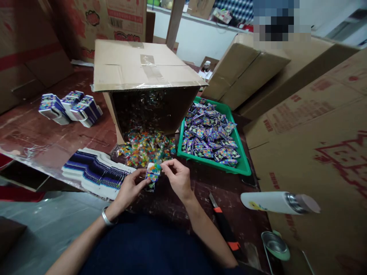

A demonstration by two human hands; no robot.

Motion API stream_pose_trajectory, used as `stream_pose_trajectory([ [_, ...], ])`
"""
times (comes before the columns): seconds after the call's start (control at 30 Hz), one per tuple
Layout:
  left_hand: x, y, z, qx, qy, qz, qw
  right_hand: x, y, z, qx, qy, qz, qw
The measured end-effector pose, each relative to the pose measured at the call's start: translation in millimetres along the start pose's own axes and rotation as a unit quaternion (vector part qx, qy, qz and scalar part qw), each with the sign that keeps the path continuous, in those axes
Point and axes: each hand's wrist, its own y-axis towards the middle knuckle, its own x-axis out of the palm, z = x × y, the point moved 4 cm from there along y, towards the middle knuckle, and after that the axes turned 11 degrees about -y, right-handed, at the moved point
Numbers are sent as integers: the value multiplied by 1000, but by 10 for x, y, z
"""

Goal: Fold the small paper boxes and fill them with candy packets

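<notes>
one packet (151,178) between fingers (142,185)

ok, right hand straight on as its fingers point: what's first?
Probably the candies, then the small carton in the left hand. Depth is unclear; the right hand may already touch the candies.

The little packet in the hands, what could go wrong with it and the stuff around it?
The little packet might slip, because the left hand only pinches it by one side. The black-and-orange knife lies with its blade bare near the right forearm, so that arm could brush it. And the green tray is heaped with purple packets, so a bump might knock some out.
</notes>
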Motion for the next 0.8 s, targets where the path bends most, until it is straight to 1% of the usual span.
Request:
stream_pose_trajectory([
  [0.07, -20, -2, 1, -2, -7, 11, 1000, -48, 4, -23, -41, -48, -2, 998],
  [0.17, -51, -7, -8, -8, -2, 18, 1000, -100, 46, -53, -74, -75, -23, 994],
  [0.3, -29, -7, 10, -7, -13, 3, 1000, -43, 81, -100, -137, -93, -65, 984],
  [0.37, -7, -5, 28, -1, -19, 7, 1000, 5, 69, -94, -153, -87, -76, 981],
  [0.43, 2, -6, 49, 12, -29, 28, 999, 45, 36, -49, -134, -50, -80, 986],
  [0.5, 7, -11, 67, 27, -55, 50, 997, 87, -23, 27, -92, 6, -78, 993],
  [0.57, 19, -19, 79, 34, -81, 55, 995, 145, -108, 101, -56, 39, -74, 995],
  [0.67, 63, -27, 81, 26, -79, 26, 996, 230, -223, 163, -36, 32, -61, 997],
  [0.8, 110, -21, 71, 18, -66, -7, 998, 251, -255, 155, -45, 26, -18, 998],
])
